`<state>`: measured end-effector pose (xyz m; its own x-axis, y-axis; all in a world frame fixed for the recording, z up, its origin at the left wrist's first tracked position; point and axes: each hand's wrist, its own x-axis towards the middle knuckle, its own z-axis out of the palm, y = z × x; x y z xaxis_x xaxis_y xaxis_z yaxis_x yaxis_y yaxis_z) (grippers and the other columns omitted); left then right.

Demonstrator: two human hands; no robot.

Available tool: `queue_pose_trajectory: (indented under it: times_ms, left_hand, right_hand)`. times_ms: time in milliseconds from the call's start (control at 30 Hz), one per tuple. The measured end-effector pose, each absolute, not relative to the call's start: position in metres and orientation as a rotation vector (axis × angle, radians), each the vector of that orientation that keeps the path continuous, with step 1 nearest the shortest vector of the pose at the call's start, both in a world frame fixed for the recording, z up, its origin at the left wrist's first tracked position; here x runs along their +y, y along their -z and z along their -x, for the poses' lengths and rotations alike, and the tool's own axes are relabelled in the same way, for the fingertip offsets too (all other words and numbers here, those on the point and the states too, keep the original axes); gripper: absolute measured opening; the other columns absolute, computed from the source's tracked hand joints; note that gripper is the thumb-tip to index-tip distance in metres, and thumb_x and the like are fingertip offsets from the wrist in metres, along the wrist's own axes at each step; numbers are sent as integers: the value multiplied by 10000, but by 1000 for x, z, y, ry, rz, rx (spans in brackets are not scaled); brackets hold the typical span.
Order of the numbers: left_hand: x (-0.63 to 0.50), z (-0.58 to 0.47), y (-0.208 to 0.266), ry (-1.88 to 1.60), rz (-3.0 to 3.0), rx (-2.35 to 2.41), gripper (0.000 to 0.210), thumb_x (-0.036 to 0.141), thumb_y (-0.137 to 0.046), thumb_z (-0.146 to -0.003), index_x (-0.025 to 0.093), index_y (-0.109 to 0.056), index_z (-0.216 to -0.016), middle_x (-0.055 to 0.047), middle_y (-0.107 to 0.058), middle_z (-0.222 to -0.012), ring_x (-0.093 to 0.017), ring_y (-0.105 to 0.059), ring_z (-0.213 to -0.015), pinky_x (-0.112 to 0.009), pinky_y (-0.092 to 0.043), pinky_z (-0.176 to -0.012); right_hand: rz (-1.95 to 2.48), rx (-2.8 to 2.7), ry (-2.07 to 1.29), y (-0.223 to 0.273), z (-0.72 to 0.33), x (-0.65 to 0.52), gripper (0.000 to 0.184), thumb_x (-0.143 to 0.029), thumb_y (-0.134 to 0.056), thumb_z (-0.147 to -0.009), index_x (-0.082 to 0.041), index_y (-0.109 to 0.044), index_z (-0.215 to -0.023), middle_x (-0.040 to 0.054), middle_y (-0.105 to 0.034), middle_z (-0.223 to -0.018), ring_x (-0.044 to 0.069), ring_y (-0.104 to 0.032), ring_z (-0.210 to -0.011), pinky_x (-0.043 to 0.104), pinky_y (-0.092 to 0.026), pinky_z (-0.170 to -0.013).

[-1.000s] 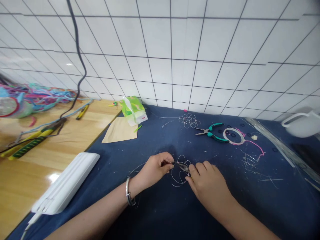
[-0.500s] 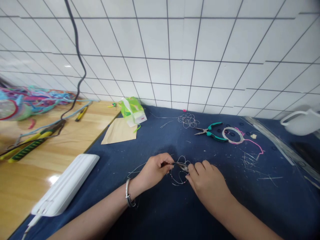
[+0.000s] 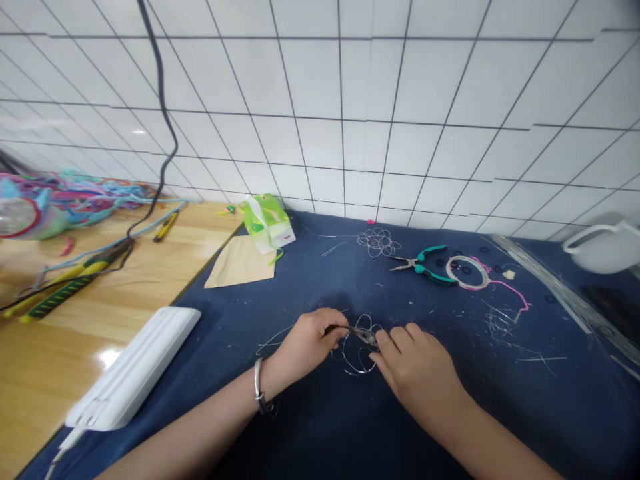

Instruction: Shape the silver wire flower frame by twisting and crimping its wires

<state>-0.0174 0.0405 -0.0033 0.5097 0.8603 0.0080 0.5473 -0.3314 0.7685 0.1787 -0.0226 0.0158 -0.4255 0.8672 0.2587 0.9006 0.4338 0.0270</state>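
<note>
Near the front middle of the dark blue cloth, my right hand (image 3: 413, 360) is closed around small pliers (image 3: 369, 337); only their metal head shows, pointing left. My left hand (image 3: 317, 337), with a silver bangle on its wrist, pinches at the pliers' tips, and fingers there hide the exact grip. Between and below both hands hangs a looped wire piece (image 3: 356, 369) with tiny pinkish beads. Thin wire ends (image 3: 273, 343) stick out to the left behind my left hand. Farther back lies a finished-looking wire flower of loops (image 3: 379, 242).
Teal-handled pliers (image 3: 425, 263) lie beside a white ring-shaped roll (image 3: 467, 272) with pink cord. Wire scraps (image 3: 500, 323) are at right, with a white mug (image 3: 603, 247) behind. At left are a white power bank (image 3: 135, 367), brown paper (image 3: 240, 261), a green packet (image 3: 267, 220) and yellow-handled cutters (image 3: 65, 290).
The whole view has shifted slightly. The pliers' head has turned a little between my hands, and the looped wire piece has tilted slightly with it. Both hands keep their grips.
</note>
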Motion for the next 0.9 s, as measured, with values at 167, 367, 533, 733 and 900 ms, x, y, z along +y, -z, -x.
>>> queue_pose_trajectory:
  times_ms: [167,367,533,733,900]
  left_hand:
    - [41,18,3,-535,-2085,1153,146,113,-477,-778,193,-599,-778,18,-584,-719,-110,-538,-679,-217,-404,-640]
    - [42,19,4,-551,-2163,1165,170,73,-466,-754,183,-595,-739,13,-575,-705,-113,-517,-667,-233,-388,-635]
    - [42,19,4,-558,-2160,1203,119,92,-482,-743,173,-566,-716,10,-556,-703,-115,-501,-663,-232,-375,-614]
    - [41,20,3,-568,-1991,1181,132,60,-443,-733,173,-510,-720,40,-514,-647,-81,-457,-578,-196,-352,-546]
    - [41,20,-1,-597,-1911,1120,138,52,-452,-725,177,-483,-776,47,-507,-669,-78,-454,-597,-195,-356,-565]
  right_hand:
    - [1556,-2457,274,-14,-182,-23,210,-288,-470,-834,-165,-581,-964,47,-527,-718,171,-436,-691,296,-294,-582]
    - [1569,-2485,199,-15,-181,-23,215,-308,-466,-832,-184,-572,-972,38,-521,-738,178,-428,-712,304,-289,-601]
    - [1573,-2513,129,-17,-179,-23,196,-316,-478,-818,-195,-574,-941,35,-511,-739,182,-421,-721,312,-275,-611]
    - [1564,-2526,133,-18,-179,-25,196,-303,-478,-818,-182,-579,-934,40,-510,-730,184,-421,-725,317,-259,-613]
    - [1572,-2524,147,-18,-178,-25,200,-301,-478,-818,-184,-579,-944,39,-515,-738,183,-421,-723,317,-259,-614]
